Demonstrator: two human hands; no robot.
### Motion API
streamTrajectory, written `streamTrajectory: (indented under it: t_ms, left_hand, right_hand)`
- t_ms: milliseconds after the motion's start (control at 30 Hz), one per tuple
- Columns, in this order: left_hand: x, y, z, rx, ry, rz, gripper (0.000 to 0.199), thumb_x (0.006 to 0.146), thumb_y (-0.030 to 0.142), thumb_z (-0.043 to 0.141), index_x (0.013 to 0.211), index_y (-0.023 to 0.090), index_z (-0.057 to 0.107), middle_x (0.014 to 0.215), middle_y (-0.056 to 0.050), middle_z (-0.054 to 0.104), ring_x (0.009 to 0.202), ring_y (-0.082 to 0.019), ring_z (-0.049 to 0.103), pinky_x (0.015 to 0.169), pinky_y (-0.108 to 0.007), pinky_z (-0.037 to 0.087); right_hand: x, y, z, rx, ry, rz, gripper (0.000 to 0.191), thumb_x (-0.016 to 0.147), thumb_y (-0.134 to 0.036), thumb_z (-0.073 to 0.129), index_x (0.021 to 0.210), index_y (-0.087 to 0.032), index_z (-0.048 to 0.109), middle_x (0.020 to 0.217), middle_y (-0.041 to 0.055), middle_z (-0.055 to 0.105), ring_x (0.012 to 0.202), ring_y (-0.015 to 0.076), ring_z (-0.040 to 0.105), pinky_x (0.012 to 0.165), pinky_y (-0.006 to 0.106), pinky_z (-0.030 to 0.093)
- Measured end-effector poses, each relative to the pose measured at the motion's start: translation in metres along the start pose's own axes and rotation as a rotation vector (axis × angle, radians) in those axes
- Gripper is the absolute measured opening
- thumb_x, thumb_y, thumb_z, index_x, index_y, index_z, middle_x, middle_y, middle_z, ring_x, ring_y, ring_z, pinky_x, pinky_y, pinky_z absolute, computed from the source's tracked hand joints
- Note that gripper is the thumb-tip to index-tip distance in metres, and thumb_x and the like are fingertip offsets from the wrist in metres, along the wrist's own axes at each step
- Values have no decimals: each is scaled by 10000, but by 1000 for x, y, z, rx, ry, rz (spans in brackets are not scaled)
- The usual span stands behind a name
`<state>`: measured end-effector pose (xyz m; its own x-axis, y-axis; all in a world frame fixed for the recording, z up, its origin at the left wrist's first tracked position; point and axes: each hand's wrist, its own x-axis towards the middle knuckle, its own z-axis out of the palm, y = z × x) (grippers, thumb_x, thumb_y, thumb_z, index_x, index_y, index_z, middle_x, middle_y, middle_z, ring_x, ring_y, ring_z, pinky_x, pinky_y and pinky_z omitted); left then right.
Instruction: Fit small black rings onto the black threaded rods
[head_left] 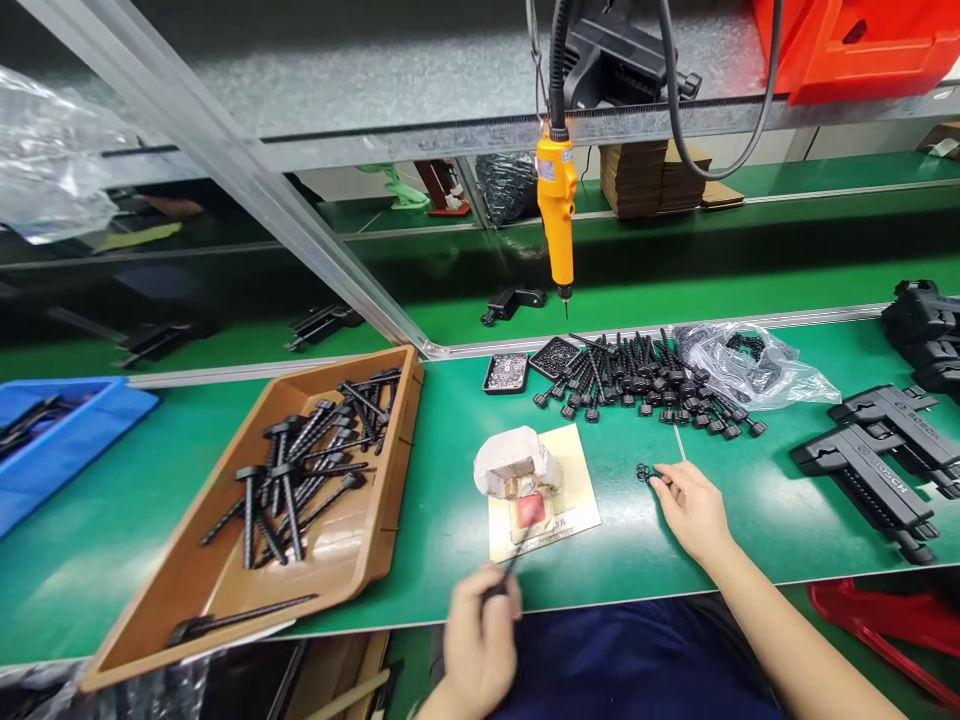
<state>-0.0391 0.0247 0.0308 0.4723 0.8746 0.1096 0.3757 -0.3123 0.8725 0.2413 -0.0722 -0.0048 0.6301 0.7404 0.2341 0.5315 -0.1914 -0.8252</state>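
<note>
My left hand (480, 635), slightly blurred, is closed around the knob end of a black threaded screw (517, 555). The screw's shaft points up and away, towards a small block with a red patch (531, 510). That block and a whitish, worn lump (511, 455) sit on a pale yellow sheet (577, 480). On the right, my right hand (694, 510) pinches at a small cluster of black rings (643, 472), with a dark ring at its fingertips. Just beyond that hand lies a thin metal rod (679, 442). Many black knob screws (645, 375) are heaped behind.
A brown bin (397, 480) of black screws stands left, beside a blue bin (112, 400). A yellow electric screwdriver (556, 205) hangs overhead. Two small black trays (505, 388) and a clear bag (787, 375) lie at the back. Black BOSCH-marked parts (874, 475) lie right.
</note>
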Motion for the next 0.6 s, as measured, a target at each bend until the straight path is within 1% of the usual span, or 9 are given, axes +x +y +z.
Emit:
streamTrajectory:
  t_ms: [33,100,133,200,300,367,500,600]
  left_hand:
    - [-3,4,10,-16,-114,19,434,884,643,408,842,243,569,569,1,551,530,-205,534,580,-363,478]
    - [-3,13,23,-31,-329,47,364,888,567,500,851,232,635,655,-31,639,590,-208,588,616,-340,488]
    - [-1,16,26,-35,-413,48,321,901,519,517,856,229,648,693,-40,662,620,-209,601,631,-329,485]
    - [4,20,26,-40,-512,27,272,948,445,483,900,221,629,684,-32,655,627,-202,593,642,-314,466]
    - [8,18,23,-69,-555,-29,280,1003,431,375,960,209,540,581,18,574,557,-181,540,613,-294,431]
    - [9,14,23,-104,-557,-61,307,1012,458,333,978,205,503,578,30,553,541,-171,527,601,-285,419]
    - [6,8,26,-185,-529,-116,343,1003,507,339,972,199,487,588,34,543,524,-155,512,568,-271,400]
    - [5,7,28,-247,-494,-150,361,994,530,355,970,195,486,584,39,532,507,-145,496,546,-261,391]
  right_hand:
    - [0,1,0,-23,-7,-6,305,893,-403,555,956,-163,733,781,65,646,589,166,567,619,308,488]
    - [1,2,2,-51,-13,-12,301,893,-399,548,944,-167,733,803,71,650,585,168,558,622,315,482]
    - [1,2,2,-56,-10,-12,306,897,-405,541,931,-169,732,811,73,652,578,166,553,618,315,479]
    - [1,2,3,-49,2,-5,326,904,-434,531,902,-174,729,815,74,660,574,163,548,618,313,476]
    - [1,1,3,-10,19,17,362,901,-485,539,846,-184,732,806,72,675,580,164,550,629,314,476]
    - [2,0,3,25,22,38,371,886,-505,557,803,-191,735,788,69,679,584,167,551,629,314,474]
    - [5,-4,1,108,25,110,346,824,-508,637,705,-195,723,725,55,655,561,161,536,603,313,468]
    - [6,-7,-2,203,29,183,337,782,-516,680,691,-194,719,766,68,677,589,169,567,608,318,494]
